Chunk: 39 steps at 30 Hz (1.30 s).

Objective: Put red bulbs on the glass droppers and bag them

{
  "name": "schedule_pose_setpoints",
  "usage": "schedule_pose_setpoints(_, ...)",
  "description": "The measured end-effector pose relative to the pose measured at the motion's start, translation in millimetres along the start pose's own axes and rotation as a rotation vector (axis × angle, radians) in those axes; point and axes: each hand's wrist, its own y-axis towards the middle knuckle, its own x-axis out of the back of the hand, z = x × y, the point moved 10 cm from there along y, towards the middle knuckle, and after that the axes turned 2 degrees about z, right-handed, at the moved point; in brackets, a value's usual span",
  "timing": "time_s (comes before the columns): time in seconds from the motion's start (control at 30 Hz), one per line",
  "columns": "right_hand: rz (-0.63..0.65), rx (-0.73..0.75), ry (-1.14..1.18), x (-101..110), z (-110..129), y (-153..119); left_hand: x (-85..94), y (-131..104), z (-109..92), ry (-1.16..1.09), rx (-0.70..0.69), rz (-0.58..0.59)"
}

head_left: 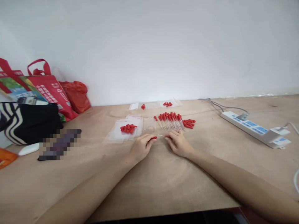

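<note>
Red dropper bulb (154,137) and thin tube (161,135) are lined up end to end just above the middle of the wooden surface (163,183); whether they touch cannot be told.

From the left: by the surface's left edge and back left corner stand printed shopping bags (51,95), a black bag with white stripes (39,121) and a red plastic bag (76,95). In front of them lie a white rounded case (29,149) and a dark, pixelated object (61,144).

Left of the middle, clear zip bags (113,133) lie flat, overlapping, with a heap of red bulbs (128,128) on top. Nearer the front edge, the left hand (143,146) has thumb and fingers clamped on the bulb. A row of clear tubes (149,123) lies beyond it.

Toward the back edge, more red bulbs (167,104) rest on clear plastic. In front of these lie bulb-topped droppers (171,116) side by side. The right hand (178,143) pinches the tube between thumb and fingertips. Loose red bulbs (189,123) lie just right of the droppers. A white power strip (251,127), plugs inserted, slants near the right edge.
</note>
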Motion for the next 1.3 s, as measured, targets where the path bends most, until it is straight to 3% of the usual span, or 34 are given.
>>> schedule_pose_setpoints(0.43,0.081,0.103,-0.024,-5.6,7.6,-0.9,-1.4,-0.9,-3.5,-0.001,-0.04,0.034)
schedule_pose_setpoints(0.8,0.13,0.147,-0.156,-3.8,11.2,0.0,-9.4,-3.6,-17.8,0.189,-0.2,0.125)
schedule_pose_setpoints(1.3,0.093,0.171,-0.158,-6.0,27.3,-1.9,-7.8,-5.7,-38.5,0.198,-0.393,0.097)
